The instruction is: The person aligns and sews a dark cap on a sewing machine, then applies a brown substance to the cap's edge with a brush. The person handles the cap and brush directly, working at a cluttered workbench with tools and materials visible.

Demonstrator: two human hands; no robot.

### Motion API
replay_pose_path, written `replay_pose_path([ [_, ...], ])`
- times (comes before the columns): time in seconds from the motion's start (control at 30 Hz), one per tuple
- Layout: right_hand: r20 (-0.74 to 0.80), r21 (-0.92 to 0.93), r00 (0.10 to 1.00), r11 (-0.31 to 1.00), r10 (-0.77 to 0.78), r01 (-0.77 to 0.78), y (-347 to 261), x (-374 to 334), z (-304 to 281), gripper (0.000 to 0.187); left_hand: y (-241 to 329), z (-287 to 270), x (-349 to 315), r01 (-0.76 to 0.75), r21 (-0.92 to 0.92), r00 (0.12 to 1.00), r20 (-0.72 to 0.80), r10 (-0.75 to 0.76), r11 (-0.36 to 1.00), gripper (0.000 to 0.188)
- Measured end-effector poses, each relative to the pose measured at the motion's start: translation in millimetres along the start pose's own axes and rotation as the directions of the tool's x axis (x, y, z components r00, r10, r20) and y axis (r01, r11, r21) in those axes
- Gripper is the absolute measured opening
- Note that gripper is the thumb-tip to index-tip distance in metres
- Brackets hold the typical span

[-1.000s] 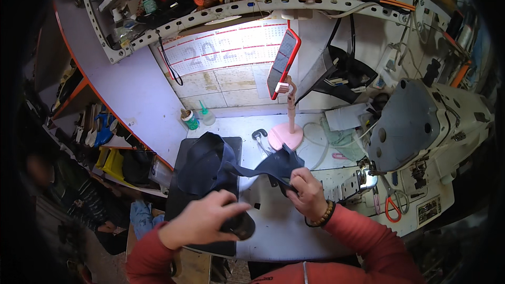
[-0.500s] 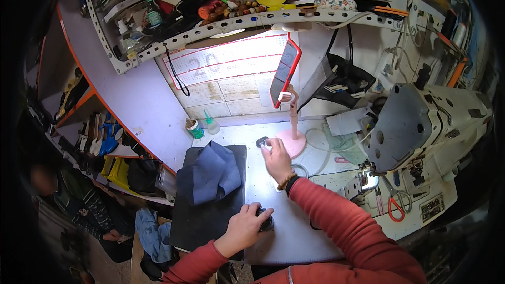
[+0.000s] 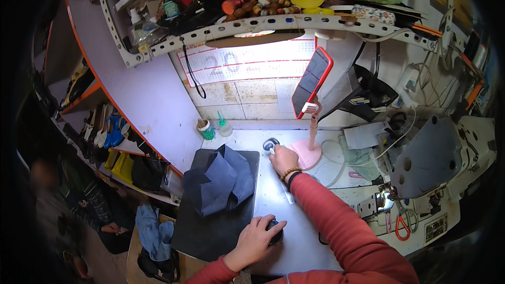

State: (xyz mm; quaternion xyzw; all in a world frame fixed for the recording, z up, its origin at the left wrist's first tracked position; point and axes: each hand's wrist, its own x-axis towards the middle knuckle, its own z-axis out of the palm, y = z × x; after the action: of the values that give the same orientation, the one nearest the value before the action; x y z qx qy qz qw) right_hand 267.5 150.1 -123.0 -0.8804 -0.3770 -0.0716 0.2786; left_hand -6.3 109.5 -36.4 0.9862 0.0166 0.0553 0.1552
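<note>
My right hand (image 3: 285,160) is closed at the far part of the white table, beside the foot of the pink phone stand (image 3: 310,152). A small dark rounded thing with a pale part (image 3: 271,143) juts out at its fingertips; its kind is unclear. Below that hand a narrow pale strip (image 3: 288,195) shows, and I cannot tell whether it joins the dark thing. Nearer me, my left hand (image 3: 256,243) curls round a black rounded thing (image 3: 276,232), mostly hidden by the fingers. Left of both hands, a folded dark blue-grey cloth (image 3: 221,179) lies on a black mat (image 3: 197,237).
A sewing machine (image 3: 439,152) stands at the right, with orange-handled scissors (image 3: 403,229) beside it. A red-edged phone (image 3: 312,81) is on the stand. A green tub (image 3: 206,131) and a squeeze bottle (image 3: 225,127) stand at the back. A laden shelf (image 3: 252,26) overhangs the table.
The whole view has shifted, so things appear lower and further right. My right hand has closed more and the dark thing has moved slightly with it. My left hand keeps its hold.
</note>
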Motion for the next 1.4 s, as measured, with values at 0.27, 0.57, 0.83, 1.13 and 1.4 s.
replay_pose_path([
  [0.27, -0.345, 0.443, 0.939, 0.879, -0.012, 0.174, -26, -65, -61, 0.011, -4, 1, 6, -0.001, -0.049, 1.000, -0.019, 0.000, 0.999, 0.067],
  [0.57, 0.119, 0.830, 0.992, 0.552, -0.036, -0.079, -22, -111, -85, 0.013, -25, -7, 34, 0.061, -0.482, 0.940, -0.267, -0.213, 0.874, 0.083],
  [0.83, -0.001, 0.646, 0.990, 0.756, -0.142, 0.109, -14, -142, -99, 0.019, -36, 5, 96, 0.128, -0.985, 0.884, 0.059, -0.464, 0.118, 0.037],
  [1.13, -0.110, 0.693, 0.983, 0.720, 0.145, -0.029, 8, -154, -94, 0.024, -78, 18, 138, 0.288, -0.948, 0.852, 0.188, -0.489, 0.136, 0.024],
  [1.4, -0.146, 0.743, 0.974, 0.670, 0.171, -0.007, 12, -194, -117, 0.021, -72, 34, 187, 0.572, -0.583, 0.798, 0.558, -0.228, 0.577, 0.014],
])
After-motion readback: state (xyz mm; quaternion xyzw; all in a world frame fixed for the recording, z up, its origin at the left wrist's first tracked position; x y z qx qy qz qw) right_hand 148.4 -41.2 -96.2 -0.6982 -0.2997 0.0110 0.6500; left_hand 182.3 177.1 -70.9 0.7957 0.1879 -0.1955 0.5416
